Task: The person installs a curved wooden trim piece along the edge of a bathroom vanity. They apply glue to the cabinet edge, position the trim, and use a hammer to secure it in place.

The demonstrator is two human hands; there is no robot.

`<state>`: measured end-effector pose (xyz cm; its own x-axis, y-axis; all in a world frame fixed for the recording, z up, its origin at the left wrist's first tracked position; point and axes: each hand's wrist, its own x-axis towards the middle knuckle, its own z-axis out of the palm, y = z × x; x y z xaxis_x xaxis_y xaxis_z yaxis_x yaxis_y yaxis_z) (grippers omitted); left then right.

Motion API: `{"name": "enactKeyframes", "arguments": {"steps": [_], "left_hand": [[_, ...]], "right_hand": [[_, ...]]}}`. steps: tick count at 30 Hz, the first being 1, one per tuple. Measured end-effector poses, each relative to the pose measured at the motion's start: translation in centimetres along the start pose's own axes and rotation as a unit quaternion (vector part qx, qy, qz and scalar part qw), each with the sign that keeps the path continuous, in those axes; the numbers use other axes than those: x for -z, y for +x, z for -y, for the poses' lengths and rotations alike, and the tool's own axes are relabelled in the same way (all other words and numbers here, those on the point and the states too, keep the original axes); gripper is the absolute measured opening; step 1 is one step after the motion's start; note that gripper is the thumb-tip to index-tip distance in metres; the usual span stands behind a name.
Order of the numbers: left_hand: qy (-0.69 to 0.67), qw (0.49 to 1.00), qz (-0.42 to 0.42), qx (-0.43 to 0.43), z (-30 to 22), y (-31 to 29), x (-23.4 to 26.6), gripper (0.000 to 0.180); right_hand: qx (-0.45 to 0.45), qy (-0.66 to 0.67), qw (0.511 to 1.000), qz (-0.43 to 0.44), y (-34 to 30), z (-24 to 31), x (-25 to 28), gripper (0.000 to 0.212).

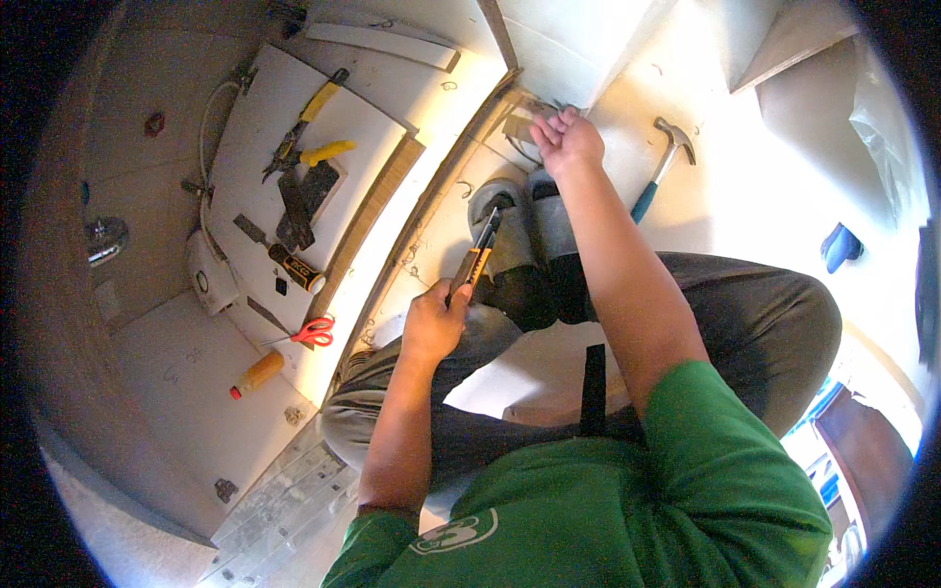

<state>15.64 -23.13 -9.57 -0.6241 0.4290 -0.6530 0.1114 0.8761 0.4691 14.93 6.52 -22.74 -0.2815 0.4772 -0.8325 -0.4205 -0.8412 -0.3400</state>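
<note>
Utility knife (474, 265), one, black and orange: in the left hand (434, 323), fingers wrapped around the handle, nose pointing up and away from the body, above a grey shoe (508, 245). Blade length: cannot tell. Right hand (569, 145), one: extended beyond the shoes, fingers curled nearly together beside a small tan piece (518, 127); whether they grip anything, cannot tell. Hammer (645, 202), one, teal handle: on the floor, right of the right forearm. On the white board (338, 98) at left: yellow-handled pliers (316, 104), chisel (294, 268). Also at left: red-handled scissors (316, 333), bottle (260, 374). Handling notes, as judgement: keep the knife's nose clear of shoes, knees and right hand; hold the handle firmly; steady the right fingers well outside the blade's line.
</note>
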Motion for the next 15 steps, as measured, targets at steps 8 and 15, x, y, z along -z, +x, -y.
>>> {"name": "enactKeyframes", "arguments": {"steps": [8,15], "left_hand": [[-0.023,1.0,-0.011,-0.005,0.4,0.8,-0.1,0.035],[-0.072,0.997,0.005,0.016,1.4,1.7,-0.3,0.039]], "right_hand": [[0.257,-0.614,0.729,-0.159,2.6,3.3,7.5,0.03],[0.372,-0.485,0.786,0.091,4.3,-2.5,5.5,0.021]]}}
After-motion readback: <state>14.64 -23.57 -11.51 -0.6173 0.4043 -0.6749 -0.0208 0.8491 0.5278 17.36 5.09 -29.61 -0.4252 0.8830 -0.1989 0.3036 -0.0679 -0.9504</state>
